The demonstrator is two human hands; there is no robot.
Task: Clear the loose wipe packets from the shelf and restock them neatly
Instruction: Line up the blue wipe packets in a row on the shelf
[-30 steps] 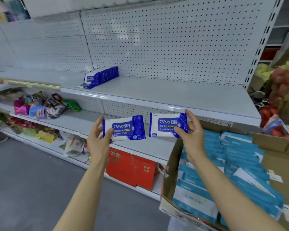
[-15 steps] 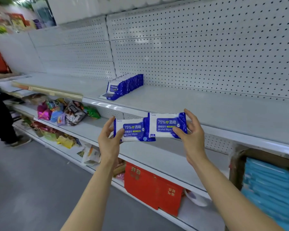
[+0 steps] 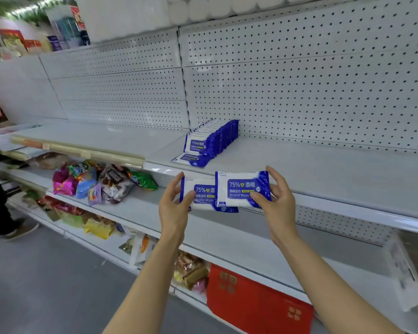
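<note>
The left hand (image 3: pixel 173 210) pinches one wipe packet (image 3: pixel 198 196) by its left end, thumb on the face and fingers behind, and the right hand (image 3: pixel 279 203) grips a second packet (image 3: pixel 241 189) by its right end; the second overlaps the first, and both hang in the air just off the front edge of the shelf (image 3: pixel 323 174). This looks like the restocking step, with two packets being carried to the shelf. On that shelf an upright row of packets (image 3: pixel 212 138) runs back to the pegboard, with one flat packet (image 3: pixel 191 160) at its front, so the next move calls for lifting the pair over the edge and standing them in line with that row.
</note>
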